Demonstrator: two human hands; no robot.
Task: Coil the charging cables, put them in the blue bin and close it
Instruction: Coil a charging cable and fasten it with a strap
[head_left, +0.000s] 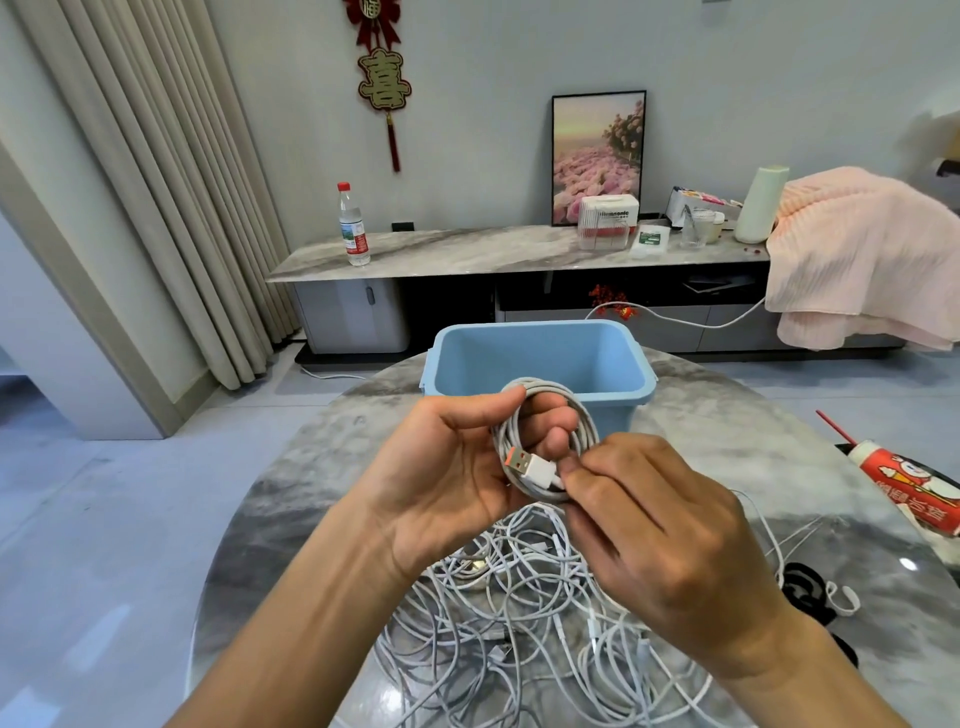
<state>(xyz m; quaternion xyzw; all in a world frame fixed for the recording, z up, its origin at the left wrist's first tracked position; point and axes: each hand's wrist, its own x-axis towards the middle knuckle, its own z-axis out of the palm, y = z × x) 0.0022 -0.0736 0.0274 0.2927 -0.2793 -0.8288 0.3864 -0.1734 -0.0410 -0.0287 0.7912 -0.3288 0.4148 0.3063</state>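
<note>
White cable coil around left-hand fingers, plug pinched by right

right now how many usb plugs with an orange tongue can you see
1: the white USB plug with an orange tongue, on the coiled white cable held in both hands. The tangled pile of white cables may hide others.

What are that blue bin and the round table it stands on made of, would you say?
The blue bin looks like moulded plastic: even matte colour, rounded rim, smooth walls. The table looks like polished marble or a marble-look slab: grey veining and glossy reflections of light. Real stone or printed surface, I cannot tell.
</note>
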